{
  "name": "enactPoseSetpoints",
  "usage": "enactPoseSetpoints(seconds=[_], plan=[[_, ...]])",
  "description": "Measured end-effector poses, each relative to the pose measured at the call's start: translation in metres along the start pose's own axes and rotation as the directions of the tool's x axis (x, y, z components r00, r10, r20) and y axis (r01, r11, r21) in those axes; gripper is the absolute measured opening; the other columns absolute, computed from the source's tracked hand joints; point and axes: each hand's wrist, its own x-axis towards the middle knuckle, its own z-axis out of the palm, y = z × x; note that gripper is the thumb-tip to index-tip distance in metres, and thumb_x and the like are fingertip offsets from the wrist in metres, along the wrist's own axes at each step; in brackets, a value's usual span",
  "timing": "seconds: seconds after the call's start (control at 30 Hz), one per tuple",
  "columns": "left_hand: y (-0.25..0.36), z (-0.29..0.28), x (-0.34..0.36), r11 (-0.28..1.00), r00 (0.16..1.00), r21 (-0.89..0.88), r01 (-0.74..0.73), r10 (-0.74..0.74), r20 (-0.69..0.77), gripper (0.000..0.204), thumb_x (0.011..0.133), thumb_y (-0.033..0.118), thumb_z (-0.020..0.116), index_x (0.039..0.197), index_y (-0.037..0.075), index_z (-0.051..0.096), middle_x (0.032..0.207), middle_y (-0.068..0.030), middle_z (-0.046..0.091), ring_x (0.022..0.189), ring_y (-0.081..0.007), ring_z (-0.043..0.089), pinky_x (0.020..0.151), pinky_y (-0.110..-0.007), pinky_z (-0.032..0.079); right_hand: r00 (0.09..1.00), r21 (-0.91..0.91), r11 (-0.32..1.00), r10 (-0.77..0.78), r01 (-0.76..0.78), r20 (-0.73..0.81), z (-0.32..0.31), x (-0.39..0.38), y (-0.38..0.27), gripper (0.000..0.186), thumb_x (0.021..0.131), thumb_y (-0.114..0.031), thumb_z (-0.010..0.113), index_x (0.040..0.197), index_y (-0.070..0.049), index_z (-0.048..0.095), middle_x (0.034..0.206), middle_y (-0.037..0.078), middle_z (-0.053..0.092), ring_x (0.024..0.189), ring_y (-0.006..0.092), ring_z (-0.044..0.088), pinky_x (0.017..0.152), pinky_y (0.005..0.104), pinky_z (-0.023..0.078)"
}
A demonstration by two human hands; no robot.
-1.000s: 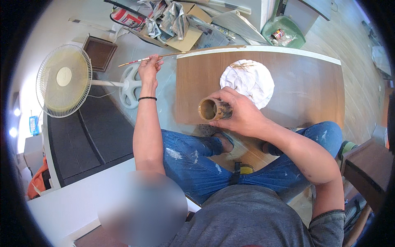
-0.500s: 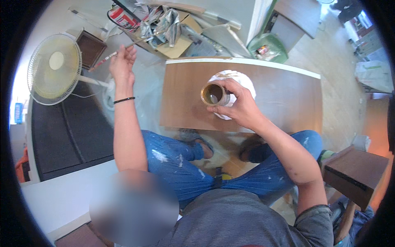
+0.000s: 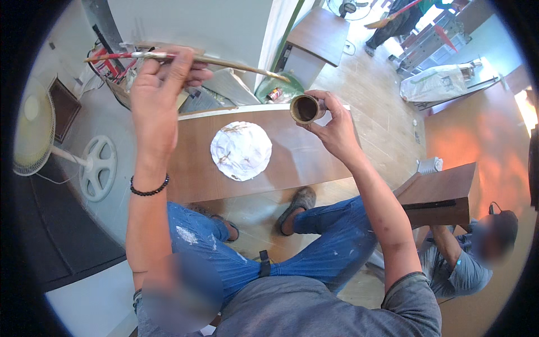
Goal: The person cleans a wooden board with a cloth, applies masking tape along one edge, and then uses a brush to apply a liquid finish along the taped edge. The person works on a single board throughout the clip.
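My left hand (image 3: 157, 106) is raised, its fingers closed around a long thin paintbrush (image 3: 236, 64). The brush is red at its left end and tan towards the right, where its far end comes close to the jar. In my right hand (image 3: 339, 129) is a small round jar (image 3: 306, 109), gripped by its side, with its mouth facing me and dark brown inside. Below and between the hands, a round white crumpled pad (image 3: 241, 151) with brown smears lies on a brown wooden board (image 3: 303, 160) in front of my knees.
At the left stands a fan (image 3: 35, 121) with a white base (image 3: 98, 168). A green dustpan (image 3: 287, 87) lies beyond the board. Close on my right, a person (image 3: 457, 269) is at a brown wooden piece (image 3: 441, 196). Another person (image 3: 396, 33) with a broom (image 3: 387, 21) is far back.
My view has swung right. The jar has moved off the white pad to its right. My left hand has brought the brush inward, and the brush now lies across towards the jar.
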Motion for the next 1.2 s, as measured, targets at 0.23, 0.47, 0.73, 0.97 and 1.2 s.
enactPoseSetpoints(seconds=[0.23, 0.47, 0.73, 0.97, 1.2], plan=[[0.012, 0.068, -0.035, 0.940, 0.974, 0.293, -0.174, 0.119, 0.194, 0.014, 0.098, 0.009, 0.073, 0.108, 0.001, 0.065, 0.095, -0.0053, 0.071, 0.084, -0.0131, 0.070, 0.077, -0.028, 0.056, 0.995, -0.014, 0.996, -0.087, 0.086, -0.056, -0.021, 0.002, 0.018, 0.059, 0.073, 0.000, 0.085, 0.128, -0.010, 0.066, 0.126, 0.010, 0.067, 0.113, 0.0270, 0.066, 0.096, 0.0392, 0.054], [-0.010, 0.090, -0.048, 0.771, 0.880, 0.457, -0.444, 0.278, 0.385, 0.014, 0.090, 0.006, 0.078, 0.100, 0.003, 0.069, 0.089, -0.0090, 0.072, 0.079, -0.0236, 0.072, 0.071, -0.033, 0.056, 0.996, 0.141, 0.987, -0.064, 0.071, -0.059, 0.007, -0.004, 0.039, 0.059, 0.073, 0.001, 0.082, 0.129, -0.012, 0.066, 0.130, 0.008, 0.067, 0.121, 0.0309, 0.063, 0.103, 0.0399, 0.051], [-0.033, 0.096, -0.041, 0.696, 0.843, 0.530, -0.485, 0.210, 0.496, 0.012, 0.090, 0.008, 0.078, 0.098, 0.005, 0.068, 0.089, -0.0068, 0.073, 0.075, -0.0257, 0.070, 0.067, -0.036, 0.054, 0.994, 0.107, 0.989, -0.106, 0.106, -0.002, 0.010, -0.001, 0.051, 0.063, 0.070, 0.004, 0.076, 0.130, -0.014, 0.067, 0.132, 0.006, 0.065, 0.123, 0.0293, 0.061, 0.104, 0.0407, 0.048], [-0.038, 0.094, -0.038, 0.728, 0.851, 0.511, -0.458, 0.193, 0.488, 0.010, 0.091, 0.009, 0.077, 0.094, 0.005, 0.069, 0.091, -0.0048, 0.072, 0.076, -0.0244, 0.069, 0.067, -0.034, 0.053, 0.995, 0.086, 0.992, -0.092, 0.089, 0.029, 0.010, -0.004, 0.047, 0.062, 0.069, 0.005, 0.076, 0.128, -0.014, 0.068, 0.131, 0.005, 0.066, 0.122, 0.0290, 0.062, 0.104, 0.0413, 0.048], [-0.034, 0.096, -0.044, 0.768, 0.898, 0.540, -0.346, 0.104, 0.428, 0.008, 0.091, 0.007, 0.076, 0.093, 0.003, 0.069, 0.092, -0.0058, 0.072, 0.078, -0.0240, 0.070, 0.070, -0.034, 0.054, 0.996, 0.073, 0.994, -0.087, 0.085, 0.028, 0.011, -0.005, 0.043, 0.064, 0.069, 0.003, 0.076, 0.129, -0.015, 0.068, 0.131, 0.005, 0.066, 0.120, 0.0296, 0.062, 0.103, 0.0413, 0.048]])
